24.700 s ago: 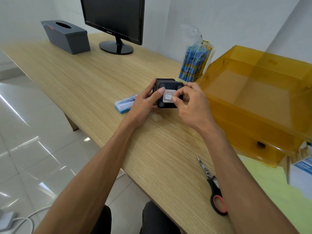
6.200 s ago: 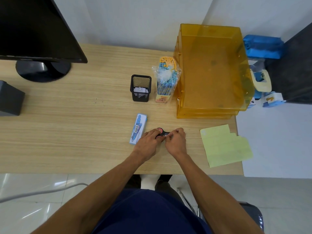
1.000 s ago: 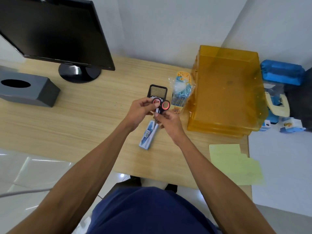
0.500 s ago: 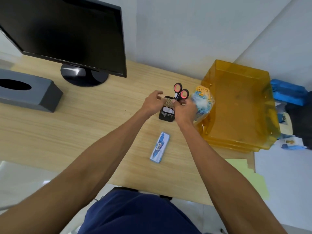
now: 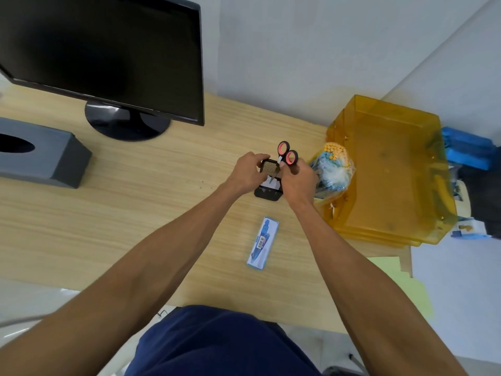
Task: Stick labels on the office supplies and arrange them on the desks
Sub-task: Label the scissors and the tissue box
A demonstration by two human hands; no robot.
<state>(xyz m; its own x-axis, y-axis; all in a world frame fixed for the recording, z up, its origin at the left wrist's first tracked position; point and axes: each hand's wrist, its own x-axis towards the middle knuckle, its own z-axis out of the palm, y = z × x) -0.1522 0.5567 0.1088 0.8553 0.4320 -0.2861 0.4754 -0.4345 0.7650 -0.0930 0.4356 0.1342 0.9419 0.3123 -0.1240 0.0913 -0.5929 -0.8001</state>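
In the head view, slightly right of centre, the right hand point(image 5: 296, 180) pinches the scissors point(image 5: 285, 155) just below their two black handle rings with pink inner rims. The scissors stand nearly upright, rings uppermost, and the blades point down into the open top of the black mesh pen holder point(image 5: 267, 193). The left hand point(image 5: 248, 172) grasps this holder from its left side, with fingers curled over the upper rim and thumb against the wall. A white patch shows on the holder between the two hands; whether it sits on the mesh or inside cannot be told. The holder stands on the wooden tabletop point(image 5: 135, 213), just left of a clear bag of blue pens with yellow tips point(image 5: 333, 166), which leans against a stack of amber plastic trays point(image 5: 390, 172) at the right of the frame. Below the holder, nearer the person, a slim blue pen box point(image 5: 263, 242) lies flat on the tabletop, apart from both hands. Yellow-green paper sheets point(image 5: 401, 283) lie at the lower right, past the right forearm. A dark monitor point(image 5: 108, 50) fills the upper left, and its round foot stands on the tabletop. A grey tissue box point(image 5: 46, 161) sits at the left edge. Blue items point(image 5: 466, 150) lie beyond the trays at the far right, too blurred to identify.
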